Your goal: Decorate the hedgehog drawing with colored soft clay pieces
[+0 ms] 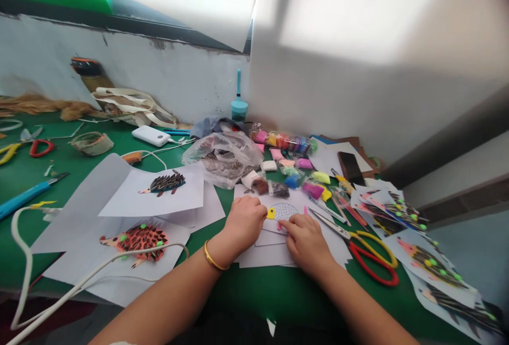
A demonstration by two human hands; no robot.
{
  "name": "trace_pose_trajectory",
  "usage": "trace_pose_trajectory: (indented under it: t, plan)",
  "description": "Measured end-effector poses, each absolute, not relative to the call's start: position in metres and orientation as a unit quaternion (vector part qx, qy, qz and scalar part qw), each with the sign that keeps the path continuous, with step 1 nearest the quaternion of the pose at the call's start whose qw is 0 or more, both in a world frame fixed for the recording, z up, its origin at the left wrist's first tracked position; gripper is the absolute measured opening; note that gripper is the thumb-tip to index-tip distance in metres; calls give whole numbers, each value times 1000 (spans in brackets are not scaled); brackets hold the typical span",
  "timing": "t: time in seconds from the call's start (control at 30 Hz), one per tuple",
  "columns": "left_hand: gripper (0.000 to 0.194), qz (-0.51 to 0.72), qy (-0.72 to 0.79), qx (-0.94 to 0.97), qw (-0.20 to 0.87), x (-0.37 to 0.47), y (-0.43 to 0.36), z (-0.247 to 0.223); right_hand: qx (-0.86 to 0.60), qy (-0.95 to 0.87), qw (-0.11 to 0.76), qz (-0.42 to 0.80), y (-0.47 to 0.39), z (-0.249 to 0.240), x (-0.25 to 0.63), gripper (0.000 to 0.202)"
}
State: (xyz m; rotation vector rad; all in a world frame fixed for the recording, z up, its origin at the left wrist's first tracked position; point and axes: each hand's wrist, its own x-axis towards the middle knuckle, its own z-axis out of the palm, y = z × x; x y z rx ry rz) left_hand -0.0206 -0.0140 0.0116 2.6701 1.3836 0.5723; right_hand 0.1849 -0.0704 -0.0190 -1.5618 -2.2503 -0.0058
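White paper (274, 255) with a drawn, dotted oval body (287, 211) lies in front of me. A yellow clay head (271, 213) with a dark eye sits at the oval's left end. My left hand (244, 220) is closed beside that head, its fingertips at the yellow clay; anything between them is too small to make out. My right hand (306, 239) rests on the paper, its index finger stretched toward a small pink clay piece (280, 226) under the oval. Another bit of pink (306, 210) shows just above the right hand.
Scissors (358, 241) lie right of the paper. Clay packets (313, 190) and a plastic bag of seeds (226, 159) are behind it. Hedgehog pictures (145, 244) lie left and more (433, 268) right. A white cable (91, 271) crosses the left side.
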Motion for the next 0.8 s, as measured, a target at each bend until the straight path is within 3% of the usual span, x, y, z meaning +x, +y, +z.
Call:
trace_pose_trajectory:
  t: [0.33,0.47,0.63,0.8]
  plan:
    - [14,210,488,842,96,-26,-3,5,-530,-791,299,58,-73,-9,182,32]
    - [15,208,486,841,114,-28,0,2,-551,-792,260,47,-73,-14,179,35]
    - [35,188,479,845,143,-31,4,-8,-587,-785,198,25,-77,-21,169,39]
    - [40,164,487,843,160,-32,5,-10,-605,-771,197,13,-77,-24,169,39]
